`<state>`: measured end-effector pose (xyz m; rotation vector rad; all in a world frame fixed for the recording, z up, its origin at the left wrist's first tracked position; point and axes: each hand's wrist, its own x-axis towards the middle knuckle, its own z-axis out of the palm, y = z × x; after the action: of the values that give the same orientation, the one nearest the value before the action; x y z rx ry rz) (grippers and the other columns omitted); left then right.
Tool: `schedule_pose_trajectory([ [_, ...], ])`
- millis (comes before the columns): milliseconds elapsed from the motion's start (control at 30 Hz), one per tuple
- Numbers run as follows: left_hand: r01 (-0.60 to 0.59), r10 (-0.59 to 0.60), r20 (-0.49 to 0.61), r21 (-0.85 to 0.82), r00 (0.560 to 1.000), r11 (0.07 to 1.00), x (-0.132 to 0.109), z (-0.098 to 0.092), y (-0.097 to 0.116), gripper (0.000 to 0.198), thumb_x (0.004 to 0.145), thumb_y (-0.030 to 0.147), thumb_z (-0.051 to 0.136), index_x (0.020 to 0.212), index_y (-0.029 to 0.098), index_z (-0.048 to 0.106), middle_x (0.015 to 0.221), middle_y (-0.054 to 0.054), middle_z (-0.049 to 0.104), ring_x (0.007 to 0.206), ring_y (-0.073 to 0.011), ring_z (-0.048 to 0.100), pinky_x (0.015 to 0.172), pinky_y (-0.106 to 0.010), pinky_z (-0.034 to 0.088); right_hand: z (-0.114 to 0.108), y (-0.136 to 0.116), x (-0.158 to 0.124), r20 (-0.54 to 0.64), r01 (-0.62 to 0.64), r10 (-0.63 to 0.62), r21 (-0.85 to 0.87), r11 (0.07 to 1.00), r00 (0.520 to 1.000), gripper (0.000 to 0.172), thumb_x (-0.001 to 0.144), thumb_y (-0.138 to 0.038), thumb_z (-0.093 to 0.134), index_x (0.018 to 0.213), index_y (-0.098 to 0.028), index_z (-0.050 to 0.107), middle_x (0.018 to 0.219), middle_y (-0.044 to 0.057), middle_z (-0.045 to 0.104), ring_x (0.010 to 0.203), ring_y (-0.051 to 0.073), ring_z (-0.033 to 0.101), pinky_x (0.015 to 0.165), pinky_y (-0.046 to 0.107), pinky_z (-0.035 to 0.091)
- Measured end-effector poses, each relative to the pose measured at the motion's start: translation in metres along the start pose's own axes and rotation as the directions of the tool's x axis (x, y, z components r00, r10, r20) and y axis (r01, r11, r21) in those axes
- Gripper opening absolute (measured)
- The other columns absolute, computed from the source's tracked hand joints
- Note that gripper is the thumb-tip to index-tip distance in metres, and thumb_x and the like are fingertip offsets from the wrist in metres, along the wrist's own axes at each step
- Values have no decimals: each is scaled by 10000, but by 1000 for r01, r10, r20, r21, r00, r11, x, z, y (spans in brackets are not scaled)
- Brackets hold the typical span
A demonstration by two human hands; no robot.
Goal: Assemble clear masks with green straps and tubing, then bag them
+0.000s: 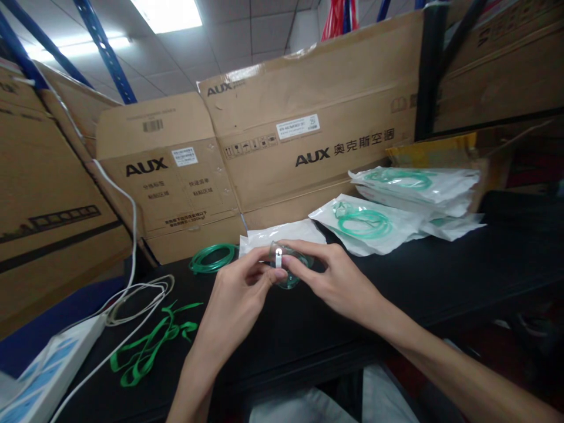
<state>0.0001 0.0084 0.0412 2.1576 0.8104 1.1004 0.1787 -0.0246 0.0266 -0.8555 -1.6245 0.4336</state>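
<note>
We note left hand (238,291) and right hand (341,282) each pinching the clear oxygen mask (291,271) just above the bench (440,282), tilted up, we judge, so its white nose clip (278,257) faces the worker.

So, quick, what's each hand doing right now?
Left hand: closed, pinching the clear mask.
Right hand: closed, holding the same clear mask from the other side.

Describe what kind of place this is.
Likely a warehouse workbench: AUX cardboard boxes behind the black table, blue rack beams, sealed bags of green tubing stacked near the clear mask held by the left hand and right hand.
</note>
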Motion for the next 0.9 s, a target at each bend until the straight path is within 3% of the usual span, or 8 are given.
schedule_pose_trajectory([
  [200,-24,25,-36,44,999,999,-1,3,1,290,931,316,666,1191,202,726,1082,-47,780,879,-201,742,813,-264,569,1,-2,0,-26,-19,19,-3,1000,999,287,930,-231,647,1186,-236,776,1222,25,765,1182,249,701,1098,389,500],
  [400,8,-8,-53,1,999,1000,1,1,0,230,917,326,676,1074,183,765,1001,-37,792,851,-198,737,778,-252,561,7,-4,-4,-42,0,-1,-25,1000,999,291,923,-208,638,1175,-223,783,1184,31,779,1113,255,733,1033,382,547],
  [667,-29,33,-66,64,997,998,1,3,0,133,920,306,685,978,201,742,864,-1,772,773,-173,736,727,-227,556,2,-2,-2,-13,-4,4,12,1000,1000,300,931,-203,630,1192,-240,773,1218,22,766,1180,241,702,1099,396,500],
  [733,-24,27,-107,33,994,999,0,7,-1,165,912,318,698,1032,204,689,896,-7,774,776,-180,749,733,-243,580,0,-2,-1,-13,-2,2,16,1000,1000,307,932,-204,624,1199,-238,770,1227,22,763,1192,241,695,1103,390,495],
  [833,-18,7,-158,-67,987,998,1,10,-2,407,877,319,749,1221,243,546,957,5,773,798,-181,763,751,-264,615,-1,-2,-1,-6,-11,11,28,1000,1000,309,933,-200,616,1197,-234,772,1223,23,766,1176,243,702,1086,387,507],
  [900,-46,39,-125,-50,991,998,1,9,0,479,899,297,728,1319,275,500,965,24,766,787,-160,760,750,-245,616,0,-2,-2,-8,-15,16,31,999,1000,303,933,-198,615,1188,-230,776,1213,22,770,1157,242,710,1071,379,515],
])
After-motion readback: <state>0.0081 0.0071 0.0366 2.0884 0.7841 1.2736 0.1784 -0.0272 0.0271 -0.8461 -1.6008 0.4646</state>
